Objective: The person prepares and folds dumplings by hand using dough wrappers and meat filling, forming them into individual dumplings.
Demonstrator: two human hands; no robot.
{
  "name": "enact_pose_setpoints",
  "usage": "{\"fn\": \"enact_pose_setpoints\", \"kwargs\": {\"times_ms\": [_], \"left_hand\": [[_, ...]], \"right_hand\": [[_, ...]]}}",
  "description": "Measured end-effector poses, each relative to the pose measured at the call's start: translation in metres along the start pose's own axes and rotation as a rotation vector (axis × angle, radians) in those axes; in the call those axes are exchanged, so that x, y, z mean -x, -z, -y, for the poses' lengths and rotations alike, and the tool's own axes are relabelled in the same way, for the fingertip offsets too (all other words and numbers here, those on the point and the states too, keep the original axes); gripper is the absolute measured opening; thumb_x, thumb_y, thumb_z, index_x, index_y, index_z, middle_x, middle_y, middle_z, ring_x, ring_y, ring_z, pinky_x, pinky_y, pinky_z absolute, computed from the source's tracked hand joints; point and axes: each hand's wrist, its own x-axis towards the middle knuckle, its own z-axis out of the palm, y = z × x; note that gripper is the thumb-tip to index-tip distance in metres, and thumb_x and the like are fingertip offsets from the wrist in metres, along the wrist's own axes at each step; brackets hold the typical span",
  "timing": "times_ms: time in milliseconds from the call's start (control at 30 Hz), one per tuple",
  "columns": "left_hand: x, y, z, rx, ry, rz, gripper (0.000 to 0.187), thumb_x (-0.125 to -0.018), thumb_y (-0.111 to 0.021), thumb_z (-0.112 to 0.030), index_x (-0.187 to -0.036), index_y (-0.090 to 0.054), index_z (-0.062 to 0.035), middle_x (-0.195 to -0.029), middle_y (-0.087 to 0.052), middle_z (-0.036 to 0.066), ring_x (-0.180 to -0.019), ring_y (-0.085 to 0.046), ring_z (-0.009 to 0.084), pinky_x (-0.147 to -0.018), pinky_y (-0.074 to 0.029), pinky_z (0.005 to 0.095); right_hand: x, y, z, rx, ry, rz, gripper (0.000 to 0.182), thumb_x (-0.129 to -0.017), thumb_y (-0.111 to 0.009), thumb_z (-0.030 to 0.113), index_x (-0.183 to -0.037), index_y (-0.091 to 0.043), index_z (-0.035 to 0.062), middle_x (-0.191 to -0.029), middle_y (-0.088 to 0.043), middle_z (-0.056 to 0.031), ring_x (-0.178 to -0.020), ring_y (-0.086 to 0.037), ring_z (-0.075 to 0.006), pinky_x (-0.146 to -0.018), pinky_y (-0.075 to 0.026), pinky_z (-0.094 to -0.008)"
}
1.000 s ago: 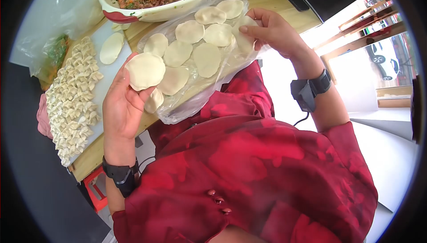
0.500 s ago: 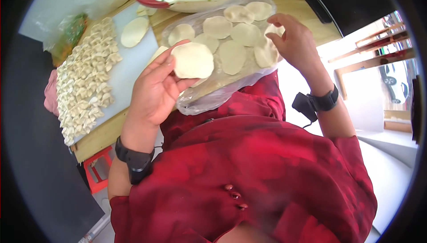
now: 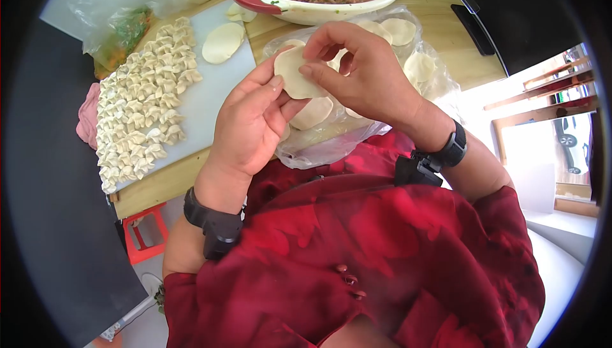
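Note:
A round, pale dough wrapper [image 3: 294,77] is held up between my two hands. My left hand [image 3: 252,115] grips its left and lower edge with thumb and fingers. At its right edge, my right hand [image 3: 363,71] pinches the dough with its thumb and fingers. Beneath and behind the hands, more flat wrappers [image 3: 312,113] lie on a clear plastic sheet [image 3: 331,150], partly hidden by my right hand. Rows of folded dumplings [image 3: 140,109] cover the left side of a white board [image 3: 207,93], with a loose wrapper [image 3: 223,43] near its top right.
A white bowl [image 3: 306,13] of minced filling, with a utensil in it, stands at the table's far side. A plastic bag with greens [image 3: 127,32] is at the far left. A dark flat object [image 3: 473,29] lies at the right, and a red stool [image 3: 145,236] is below the table.
My right hand has moved left from the wrappers on the sheet to the held wrapper and now pinches its right edge. The whole view has shifted, with the table contents appearing further right.

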Motion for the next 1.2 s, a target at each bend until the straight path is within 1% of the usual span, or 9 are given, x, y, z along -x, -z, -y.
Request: {"fn": "enact_pose_setpoints", "kwargs": {"times_ms": [133,200,333,533,600,633,733,1000,1200], "left_hand": [[0.0,-0.006,-0.005,0.028,-0.079,-0.005,0.044,-0.099,-0.041,-0.008,-0.141,-0.037,0.0036,-0.135,-0.049,0.014,-0.123,-0.052,0.0219,-0.104,-0.045,0.0372],[-0.001,-0.003,-0.005,0.072,-0.079,0.004,0.043,-0.098,-0.044,-0.008,-0.139,-0.039,0.0035,-0.132,-0.052,0.015,-0.12,-0.054,0.0219,-0.103,-0.046,0.037],[0.0,0.004,-0.003,-0.025,-0.031,-0.038,0.038,-0.098,-0.049,-0.011,-0.133,-0.045,0.003,-0.124,-0.057,0.015,-0.113,-0.059,0.0222,-0.099,-0.05,0.0385],[-0.002,0.017,-0.001,-0.059,0.143,-0.039,0.026,-0.098,-0.056,-0.02,-0.115,-0.053,0.0002,-0.111,-0.063,0.013,-0.102,-0.065,0.0214,-0.089,-0.056,0.0402],[-0.002,0.018,0.004,-0.027,0.005,-0.115,0.024,-0.098,-0.055,-0.02,-0.113,-0.053,-0.0008,-0.112,-0.063,0.012,-0.103,-0.064,0.0206,-0.091,-0.055,0.0389],[-0.002,0.016,0.004,-0.029,-0.003,-0.12,0.024,-0.098,-0.055,-0.02,-0.113,-0.053,-0.0008,-0.112,-0.063,0.012,-0.103,-0.064,0.0206,-0.091,-0.055,0.0389],[-0.003,0.009,0.004,-0.121,-0.17,-0.159,0.024,-0.099,-0.055,-0.02,-0.113,-0.052,-0.0013,-0.112,-0.063,0.01,-0.104,-0.063,0.0191,-0.093,-0.053,0.037],[-0.005,0.004,0.001,-0.489,-0.394,-0.066,0.019,-0.096,-0.059,-0.009,-0.111,-0.055,0.001,-0.127,-0.059,0.016,-0.111,-0.059,0.0166,-0.096,-0.048,0.0308],[-0.003,0.003,-0.001,-0.42,-0.393,-0.069,0.023,-0.096,-0.058,-0.01,-0.113,-0.061,0.0053,-0.122,-0.062,0.016,-0.106,-0.062,0.0172,-0.094,-0.05,0.0314]], "right_hand": [[-0.006,-0.008,-0.011,-0.099,0.041,-0.203,0.023,-0.085,-0.072,0.019,-0.1,-0.062,0.0039,-0.088,-0.064,0.0002,-0.08,-0.062,-0.0098,-0.061,-0.047,-0.0226],[-0.007,-0.001,-0.008,-0.535,-0.365,0.031,0.025,-0.087,-0.071,0.019,-0.103,-0.061,0.0025,-0.087,-0.064,0.0002,-0.077,-0.061,-0.0076,-0.06,-0.047,-0.0201],[-0.006,0.006,-0.006,-0.537,-0.364,0.138,0.022,-0.088,-0.071,0.017,-0.103,-0.063,0.0018,-0.086,-0.064,-0.0004,-0.078,-0.06,-0.0056,-0.059,-0.046,-0.0194],[-0.011,0.001,-0.009,-0.286,-0.027,0.142,0.016,-0.087,-0.072,0.016,-0.095,-0.066,0.0026,-0.082,-0.063,0.0017,-0.072,-0.058,-0.0037,-0.058,-0.044,-0.0183],[-0.013,-0.002,-0.011,0.033,0.201,-0.147,0.017,-0.087,-0.072,0.018,-0.093,-0.066,0.0033,-0.081,-0.063,0.0018,-0.069,-0.058,-0.0038,-0.057,-0.043,-0.0181],[-0.014,-0.001,-0.01,0.028,0.209,-0.145,0.017,-0.087,-0.072,0.018,-0.093,-0.066,0.0033,-0.081,-0.063,0.0018,-0.069,-0.058,-0.0038,-0.057,-0.043,-0.0181],[-0.01,0.008,0.004,-0.503,-0.423,0.22,0.021,-0.087,-0.072,0.025,-0.091,-0.066,0.0059,-0.081,-0.065,0.0,-0.069,-0.062,-0.0072,-0.053,-0.044,-0.0195],[-0.01,0.004,0.007,-0.798,-0.522,0.22,0.024,-0.084,-0.074,0.026,-0.09,-0.065,0.0038,-0.08,-0.066,-0.0032,-0.068,-0.064,-0.0101,-0.053,-0.047,-0.0223],[-0.009,0.002,0.005,-0.841,-0.557,0.192,0.023,-0.083,-0.074,0.024,-0.091,-0.065,0.0038,-0.082,-0.066,-0.0036,-0.073,-0.065,-0.0111,-0.056,-0.048,-0.0231]]}}
